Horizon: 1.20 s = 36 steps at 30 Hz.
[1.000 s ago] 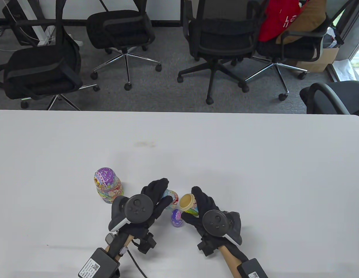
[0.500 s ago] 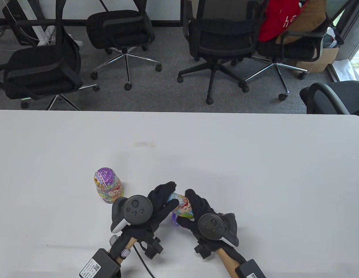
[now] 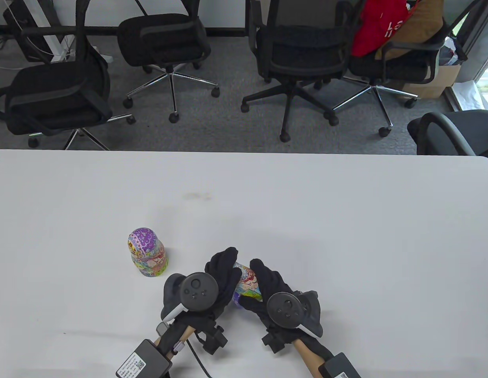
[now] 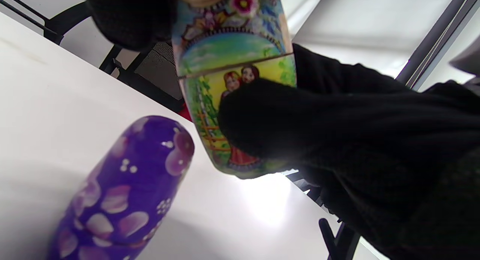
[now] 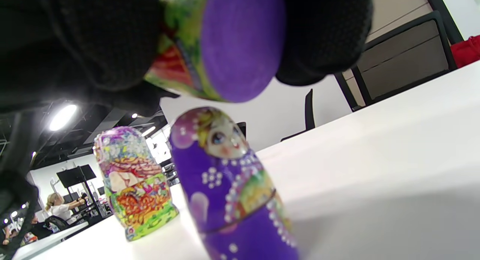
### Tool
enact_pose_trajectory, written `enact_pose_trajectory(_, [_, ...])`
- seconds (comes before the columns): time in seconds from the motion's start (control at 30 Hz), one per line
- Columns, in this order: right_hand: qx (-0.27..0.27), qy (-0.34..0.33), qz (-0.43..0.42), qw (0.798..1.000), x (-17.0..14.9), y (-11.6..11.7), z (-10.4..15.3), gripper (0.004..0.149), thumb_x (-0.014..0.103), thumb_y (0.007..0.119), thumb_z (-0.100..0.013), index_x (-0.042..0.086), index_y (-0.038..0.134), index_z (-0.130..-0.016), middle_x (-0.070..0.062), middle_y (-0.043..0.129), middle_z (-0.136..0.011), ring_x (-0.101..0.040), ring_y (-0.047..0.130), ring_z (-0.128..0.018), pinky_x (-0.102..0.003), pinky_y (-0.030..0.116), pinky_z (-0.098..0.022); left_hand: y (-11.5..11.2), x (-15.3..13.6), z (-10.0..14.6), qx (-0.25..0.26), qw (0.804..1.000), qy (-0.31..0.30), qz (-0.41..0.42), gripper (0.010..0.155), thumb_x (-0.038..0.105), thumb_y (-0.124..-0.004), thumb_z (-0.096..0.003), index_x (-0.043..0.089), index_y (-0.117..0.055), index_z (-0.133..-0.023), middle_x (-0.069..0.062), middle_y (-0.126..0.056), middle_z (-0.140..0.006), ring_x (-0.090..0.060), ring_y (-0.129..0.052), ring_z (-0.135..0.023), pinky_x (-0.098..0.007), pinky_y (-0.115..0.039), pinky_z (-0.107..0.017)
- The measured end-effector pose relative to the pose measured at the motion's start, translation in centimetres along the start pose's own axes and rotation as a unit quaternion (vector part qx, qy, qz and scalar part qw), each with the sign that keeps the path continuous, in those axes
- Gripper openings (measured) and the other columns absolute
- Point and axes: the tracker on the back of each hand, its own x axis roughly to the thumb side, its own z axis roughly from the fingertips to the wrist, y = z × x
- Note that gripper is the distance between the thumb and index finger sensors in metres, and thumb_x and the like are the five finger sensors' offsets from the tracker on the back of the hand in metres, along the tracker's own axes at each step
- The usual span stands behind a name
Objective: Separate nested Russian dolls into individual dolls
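Black-gloved left hand (image 3: 220, 271) and right hand (image 3: 267, 285) are both gripping the colourful middle doll (image 3: 247, 280), holding it above the bench (image 3: 346, 220). Small purple doll (image 5: 232, 188) is standing right underneath, and the big doll (image 3: 146, 252) is sitting off to the left.

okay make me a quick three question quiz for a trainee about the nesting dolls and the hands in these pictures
1. True or false: the small purple doll is held off the table.
2. Which grips the picture-painted doll? A) left hand only B) right hand only C) both hands
3. Fill in: the large doll stands alone on the person's ____ side of the hands.

Key:
1. False; it stands upright on the table beneath the held doll.
2. C.
3. Left.
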Motion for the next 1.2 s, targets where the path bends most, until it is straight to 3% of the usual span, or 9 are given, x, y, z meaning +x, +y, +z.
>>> enact_pose_trajectory(0.37, [-0.012, 0.005, 0.000, 1.000, 0.7, -0.2, -0.1, 0.090, 0.048, 0.085, -0.039, 0.000, 0.049, -0.106, -0.021, 0.074, -0.097, -0.041, 0.082, -0.073, -0.046, 0.078, -0.055, 0.5, -0.4, 0.0, 0.015, 1.000, -0.001, 0.028, 0.064, 0.035, -0.045, -0.0631, -0.002, -0.037, -0.115, -0.034, -0.051, -0.108, -0.047, -0.071, -0.086, -0.045, -0.081, -0.059])
enact_pose_trajectory(0.5, [0.012, 0.018, -0.035, 0.999, 0.5, -0.3, -0.4, 0.091, 0.048, 0.080, -0.043, -0.001, 0.040, -0.109, -0.023, 0.064, -0.103, -0.043, 0.075, -0.083, -0.048, 0.074, -0.062, 1.7, -0.4, 0.0, 0.026, 0.999, 0.004, 0.022, 0.064, 0.036, -0.050, -0.0631, 0.000, -0.045, -0.115, -0.031, -0.058, -0.109, -0.046, -0.077, -0.087, -0.042, -0.083, -0.055])
enact_pose_trajectory(0.87, [-0.005, 0.070, -0.055, 0.996, -2.4, -0.9, -0.4, 0.087, 0.048, 0.076, -0.046, 0.000, 0.038, -0.109, -0.023, 0.063, -0.104, -0.044, 0.072, -0.086, -0.049, 0.072, -0.064, 4.9, -2.7, 0.5, 0.099, 0.989, 0.062, -0.089, 0.062, 0.036, -0.055, -0.0627, 0.003, -0.049, -0.115, -0.028, -0.061, -0.111, -0.046, -0.077, -0.088, -0.042, -0.083, -0.056])
enact_pose_trajectory(1.0, [-0.006, 0.085, -0.070, 0.994, -3.1, -0.9, -0.5, 0.086, 0.048, 0.075, -0.047, 0.000, 0.039, -0.109, -0.022, 0.064, -0.104, -0.044, 0.073, -0.086, -0.049, 0.072, -0.063, 5.3, -4.1, 0.5, 0.105, 0.985, 0.095, -0.099, 0.062, 0.036, -0.056, -0.0625, 0.004, -0.050, -0.115, -0.027, -0.061, -0.111, -0.046, -0.077, -0.089, -0.042, -0.083, -0.056])
enact_pose_trajectory(1.2, [-0.002, 0.091, -0.079, 0.993, -3.3, -1.0, -0.4, 0.085, 0.048, 0.075, -0.047, 0.001, 0.040, -0.109, -0.022, 0.065, -0.103, -0.044, 0.073, -0.085, -0.049, 0.072, -0.063, 4.7, -6.1, 0.3, 0.083, 0.971, 0.140, -0.177, 0.062, 0.036, -0.058, -0.0622, 0.005, -0.051, -0.115, -0.026, -0.061, -0.112, -0.046, -0.077, -0.090, -0.042, -0.083, -0.056])
